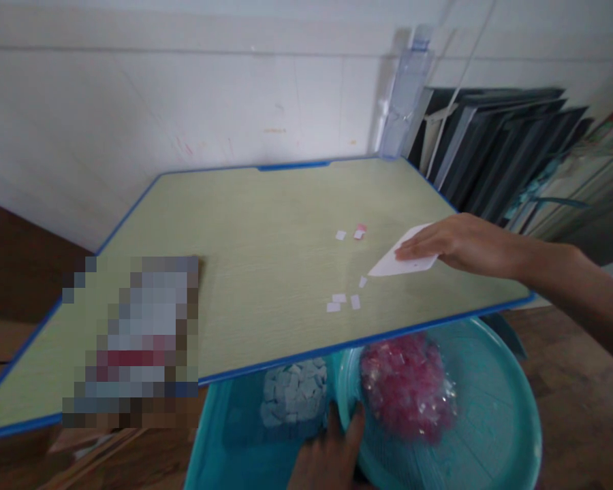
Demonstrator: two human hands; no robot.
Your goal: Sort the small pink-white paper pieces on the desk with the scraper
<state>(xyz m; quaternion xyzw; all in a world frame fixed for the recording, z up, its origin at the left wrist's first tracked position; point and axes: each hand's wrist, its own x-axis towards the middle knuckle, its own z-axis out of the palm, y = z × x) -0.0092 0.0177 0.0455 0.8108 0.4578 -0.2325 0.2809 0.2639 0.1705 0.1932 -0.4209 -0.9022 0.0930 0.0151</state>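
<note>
My right hand [447,241] holds a white sheet of paper or card [409,253] tilted low over the table, its fingers pressed along the sheet. Small white paper pieces [339,298] lie scattered to its left, one close to the sheet's tip. Farther back is a small pink piece [361,229] with a white one on it. Below the table edge, my left hand [329,452] has its fingers on either side of the rim of a round teal basket [495,408]. Inside that basket sits a heap of shiny pink-red small pieces [409,388].
A blue-edged pale table [245,272] stands against a white wall. Left of the basket, a teal bin [235,435] holds many small white pieces [296,391]. A clear plastic bottle [406,95] stands at the back corner. Dark panels [495,146] lean at right. A pixelated object [143,327] lies at left.
</note>
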